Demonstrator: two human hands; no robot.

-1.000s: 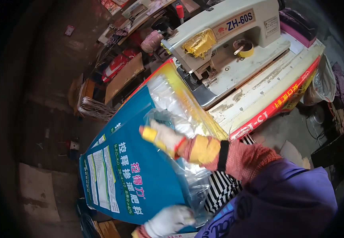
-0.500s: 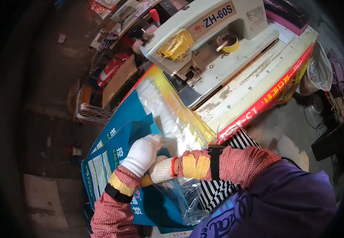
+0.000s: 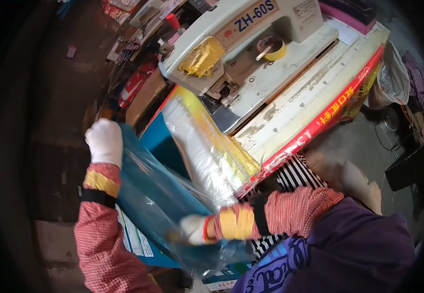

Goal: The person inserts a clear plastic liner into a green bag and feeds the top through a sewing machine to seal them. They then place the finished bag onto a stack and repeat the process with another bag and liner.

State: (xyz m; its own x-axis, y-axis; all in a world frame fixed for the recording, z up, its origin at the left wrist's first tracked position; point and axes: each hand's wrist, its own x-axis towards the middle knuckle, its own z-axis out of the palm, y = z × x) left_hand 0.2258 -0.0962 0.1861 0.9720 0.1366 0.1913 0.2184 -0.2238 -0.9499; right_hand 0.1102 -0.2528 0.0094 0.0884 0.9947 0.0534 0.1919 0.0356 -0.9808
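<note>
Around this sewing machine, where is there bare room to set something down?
The white tabletop between the machine bed and red edging looks bare; so does the bed between tape and tabletop. Crowded: left of these, with clear bags, then a blue bag in the left hand, the right hand on it.

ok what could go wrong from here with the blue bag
The blue bag spans from the raised left hand to the right hand, so a loose grip might let it slip. Thin clear film lies crumpled near the right hand and could snag or tear.
</note>
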